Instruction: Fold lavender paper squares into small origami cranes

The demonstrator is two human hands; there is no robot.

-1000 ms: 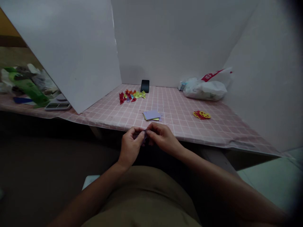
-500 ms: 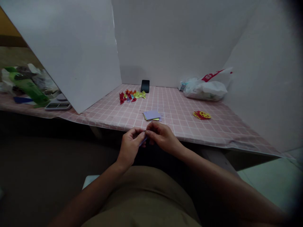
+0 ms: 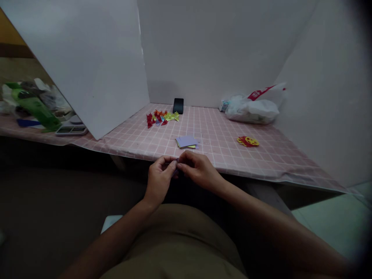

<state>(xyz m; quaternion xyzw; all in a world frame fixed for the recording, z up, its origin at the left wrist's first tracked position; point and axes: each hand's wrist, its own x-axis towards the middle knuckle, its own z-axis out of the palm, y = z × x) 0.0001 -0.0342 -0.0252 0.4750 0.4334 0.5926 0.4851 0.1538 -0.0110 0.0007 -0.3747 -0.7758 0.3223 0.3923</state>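
My left hand (image 3: 161,174) is closed, its thumb and fingers pinching a small folded piece of purple paper (image 3: 175,170), mostly hidden by the fingers. My right hand (image 3: 197,168) is closed at the same paper, thumb and forefinger meeting at its upper end. Both hands are together just off the table's front edge, above my lap. Just beyond them lies a stack of square paper sheets (image 3: 186,141), purple on top with yellow showing beneath. Farther back sits a cluster of small folded paper pieces (image 3: 158,117) in red, orange, yellow and blue.
A pink checked cloth covers the table (image 3: 209,128). A black phone (image 3: 178,105) leans at the back. White plastic bag (image 3: 252,110) and red and yellow cut-out shapes (image 3: 248,141) lie to the right. White panels enclose three sides; a scale (image 3: 71,130) and green bottle (image 3: 36,106) are left.
The fingers of my right hand have shifted slightly on the folded paper, and less of its purple surface shows. Everything on the table is where it was.
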